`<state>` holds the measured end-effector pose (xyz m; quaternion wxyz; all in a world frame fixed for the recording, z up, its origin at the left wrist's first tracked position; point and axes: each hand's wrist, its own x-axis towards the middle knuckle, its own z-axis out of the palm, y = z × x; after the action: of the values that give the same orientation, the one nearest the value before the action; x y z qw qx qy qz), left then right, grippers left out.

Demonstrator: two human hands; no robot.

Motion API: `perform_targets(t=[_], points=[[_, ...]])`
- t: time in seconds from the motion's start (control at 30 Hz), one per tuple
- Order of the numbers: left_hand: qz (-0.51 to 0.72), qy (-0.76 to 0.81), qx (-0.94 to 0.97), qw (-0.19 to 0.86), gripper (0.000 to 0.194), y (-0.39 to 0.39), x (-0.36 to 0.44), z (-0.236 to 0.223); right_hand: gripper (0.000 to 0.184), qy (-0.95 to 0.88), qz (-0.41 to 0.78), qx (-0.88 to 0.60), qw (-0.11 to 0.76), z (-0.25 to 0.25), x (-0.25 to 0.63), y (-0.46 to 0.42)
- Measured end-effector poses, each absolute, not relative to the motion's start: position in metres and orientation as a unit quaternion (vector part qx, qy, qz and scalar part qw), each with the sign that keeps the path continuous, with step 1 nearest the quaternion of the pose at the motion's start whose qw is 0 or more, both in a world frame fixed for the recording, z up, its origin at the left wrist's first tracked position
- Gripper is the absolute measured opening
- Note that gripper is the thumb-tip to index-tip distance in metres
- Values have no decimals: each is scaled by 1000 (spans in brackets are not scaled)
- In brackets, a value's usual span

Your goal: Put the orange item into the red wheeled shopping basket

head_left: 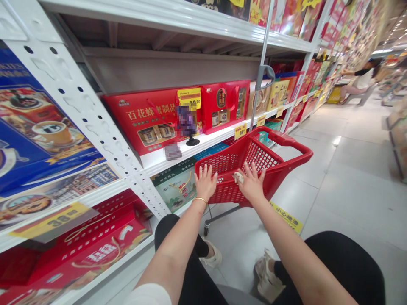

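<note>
My left hand [206, 183] rests flat against the back wall of a red plastic shopping trolley basket [280, 142], fingers spread, with a gold bangle on the wrist. My right hand [251, 183] lies on the same wall, its thumb pressing a small pale crumpled tissue [238, 178] against the mesh. A grey telescopic trolley handle [262, 67] rises from the basket past the shelf. The basket's inside looks bare of goods, though my hands hide part of it.
White perforated shelving [79, 114] with red gift boxes [146, 120] stands close on the left. My feet in pale shoes [267, 275] are below. A yellow floor sign [286, 217] lies ahead on the tiled aisle [349, 169]. A person [359, 80] is far down the aisle.
</note>
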<state>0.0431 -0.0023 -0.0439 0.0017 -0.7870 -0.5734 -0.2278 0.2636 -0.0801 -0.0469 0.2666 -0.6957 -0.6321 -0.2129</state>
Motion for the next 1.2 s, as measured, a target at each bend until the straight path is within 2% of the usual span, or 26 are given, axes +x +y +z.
perform_targets(t=[0.17, 0.27, 0.5, 0.77, 0.97, 1.2], points=[[-231, -570, -788, -15, 64, -5, 47, -42, 49, -570, -228, -740, 275, -41, 287, -84], [-233, -572, -786, -13, 65, -5, 47, -42, 51, -626, -210, -700, 273, -46, 261, -78], [-234, -566, -791, 2, 66, -3, 41, -45, 69, -648, -192, -675, 295, -58, 218, -70], [-231, -570, -789, -1, 66, -2, 43, -46, 47, -651, -202, -673, 287, -56, 246, -75], [-233, -569, -789, -6, 66, -3, 42, -44, 49, -566, -218, -724, 330, -53, 256, -80], [-229, -535, -813, 30, 59, -6, 37, -40, 50, -710, -150, -630, 278, -66, 197, -72]])
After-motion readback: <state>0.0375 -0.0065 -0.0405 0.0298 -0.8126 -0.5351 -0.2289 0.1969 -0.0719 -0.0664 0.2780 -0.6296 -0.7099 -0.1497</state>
